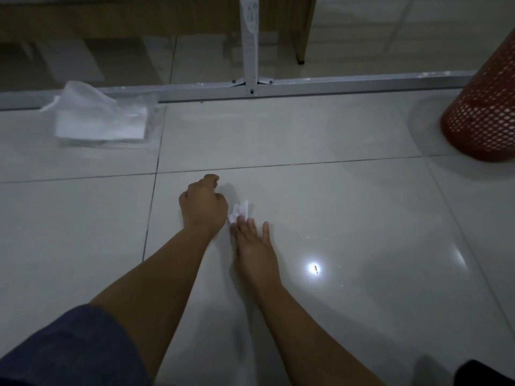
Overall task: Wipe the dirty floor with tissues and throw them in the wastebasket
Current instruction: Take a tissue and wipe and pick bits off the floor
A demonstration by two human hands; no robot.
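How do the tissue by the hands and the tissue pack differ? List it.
The crumpled tissue is a small wad at the right hand fingertips; the tissue pack is a far larger stack. The wad lies mid-tile near the left hand; the pack sits by the metal rail. Both are white.

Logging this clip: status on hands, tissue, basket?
Left hand curled, empty. Right hand fingers flat on crumpled white tissue. Red mesh plastic wastebasket far right, path clear.

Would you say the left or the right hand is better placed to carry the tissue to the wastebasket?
The right hand, probably: its fingertips already touch the crumpled tissue, and the red wastebasket stands on its side. The left hand is curled with nothing visible in its grip.
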